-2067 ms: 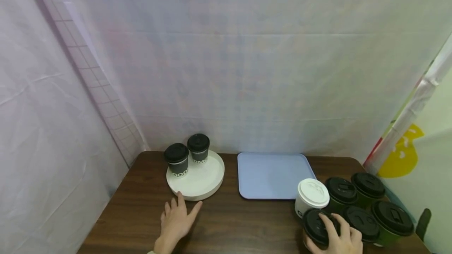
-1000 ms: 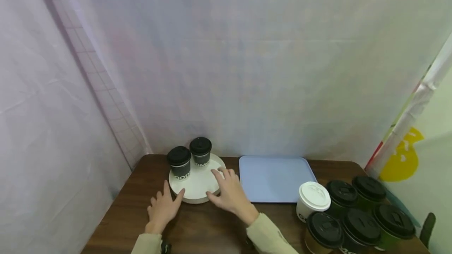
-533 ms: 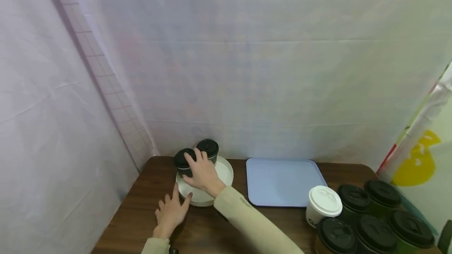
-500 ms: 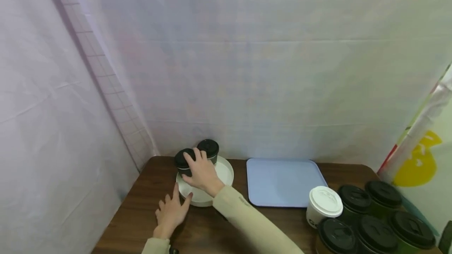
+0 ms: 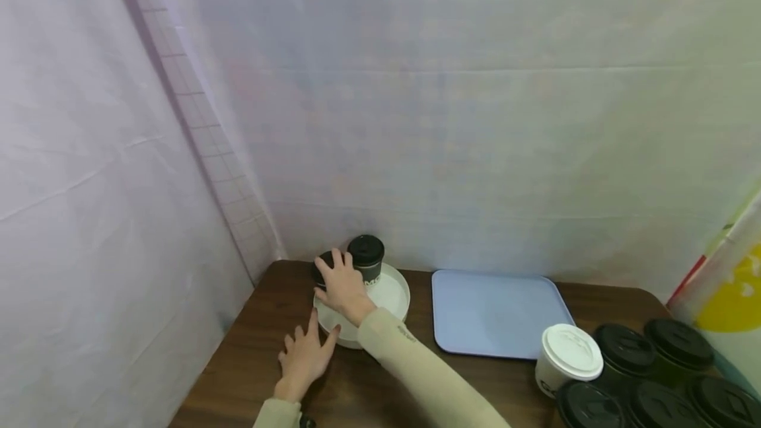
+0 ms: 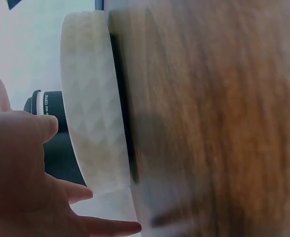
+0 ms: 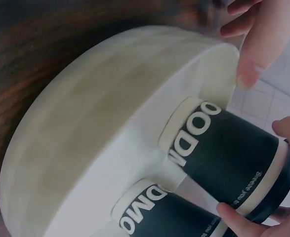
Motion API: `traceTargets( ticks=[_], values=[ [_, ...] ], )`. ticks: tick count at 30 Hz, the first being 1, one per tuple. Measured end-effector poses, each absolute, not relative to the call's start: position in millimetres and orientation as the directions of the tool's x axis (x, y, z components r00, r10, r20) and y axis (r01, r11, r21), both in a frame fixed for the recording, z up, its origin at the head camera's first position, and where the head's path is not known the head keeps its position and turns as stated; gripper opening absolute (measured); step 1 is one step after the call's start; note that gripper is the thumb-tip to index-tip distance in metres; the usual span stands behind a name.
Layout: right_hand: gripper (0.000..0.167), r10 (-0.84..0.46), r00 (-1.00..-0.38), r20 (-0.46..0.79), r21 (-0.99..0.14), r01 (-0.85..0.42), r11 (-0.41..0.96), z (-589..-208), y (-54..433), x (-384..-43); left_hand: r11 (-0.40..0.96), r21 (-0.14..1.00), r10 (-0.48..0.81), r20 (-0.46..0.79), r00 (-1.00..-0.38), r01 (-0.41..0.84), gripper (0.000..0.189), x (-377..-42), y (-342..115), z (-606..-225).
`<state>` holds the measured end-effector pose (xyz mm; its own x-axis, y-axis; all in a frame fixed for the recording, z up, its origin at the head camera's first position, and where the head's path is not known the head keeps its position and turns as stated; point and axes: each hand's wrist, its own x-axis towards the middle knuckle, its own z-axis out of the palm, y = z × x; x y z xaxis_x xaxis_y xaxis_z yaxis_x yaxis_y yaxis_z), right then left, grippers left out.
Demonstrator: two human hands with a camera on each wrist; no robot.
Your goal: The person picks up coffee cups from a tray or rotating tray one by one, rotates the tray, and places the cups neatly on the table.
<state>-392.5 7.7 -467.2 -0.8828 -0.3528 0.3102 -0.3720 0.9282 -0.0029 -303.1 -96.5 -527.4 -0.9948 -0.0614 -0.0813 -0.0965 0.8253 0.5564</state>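
Observation:
My right hand (image 5: 345, 286) grips a small dark paper cup (image 7: 228, 153) with a black lid, fingers and thumb round it near the lid. This cup stands upright on a white round tray (image 5: 389, 299) with a raised, faceted rim. Just beside it, a second dark cup (image 5: 366, 257) with the same lettering and black lid stands on the tray. My left hand (image 5: 304, 356) is held with fingers spread at the tray's front left edge, holding nothing. In the head view, my right hand hides most of the gripped cup.
A pale blue rectangular tray (image 5: 496, 312) lies right of the round one on the wooden table (image 5: 244, 362). At the front right stand a white cup (image 5: 567, 355) with a white lid and several larger cups (image 5: 625, 349) with black lids. A white curtain (image 5: 475, 117) hangs behind.
My right hand let go of a black-lidded cup at the right, crossed to the round tray and took hold of the left dark cup. The head view has turned slightly left.

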Motion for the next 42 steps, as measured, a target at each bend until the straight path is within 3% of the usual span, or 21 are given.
traceTargets(
  ticks=[6, 16, 26, 34, 42],
  values=[
    [0.061, -0.360, -0.868, 0.341, -0.013, -0.388, 0.922, -468.0, 7.1, -391.9, 0.821, 0.564, -0.055, -0.076, -0.996, -0.088, 0.086, -303.8, -95.8, -528.9],
    [0.070, -0.361, -0.886, 0.291, -0.044, -0.389, 0.920, -460.5, 7.9, -390.0, 0.823, 0.562, -0.045, -0.069, -0.997, -0.076, 0.091, -309.8, -98.2, -534.1],
    [0.069, -0.354, -0.897, 0.264, -0.133, -0.397, 0.908, -468.6, 13.3, -391.2, 0.821, 0.565, -0.048, -0.066, -0.997, -0.077, 0.090, -315.5, -96.5, -536.8],
    [0.064, -0.351, -0.878, 0.324, -0.184, -0.423, 0.887, -467.9, 35.0, -387.3, 0.830, 0.554, -0.050, -0.040, -0.998, -0.064, 0.091, -322.1, -96.8, -538.2],
    [0.064, -0.282, -0.831, 0.480, -0.231, -0.430, 0.873, -455.6, 75.5, -371.0, 0.831, 0.556, -0.045, -0.005, -0.999, -0.040, 0.089, -318.9, -95.6, -534.9]
  ],
)
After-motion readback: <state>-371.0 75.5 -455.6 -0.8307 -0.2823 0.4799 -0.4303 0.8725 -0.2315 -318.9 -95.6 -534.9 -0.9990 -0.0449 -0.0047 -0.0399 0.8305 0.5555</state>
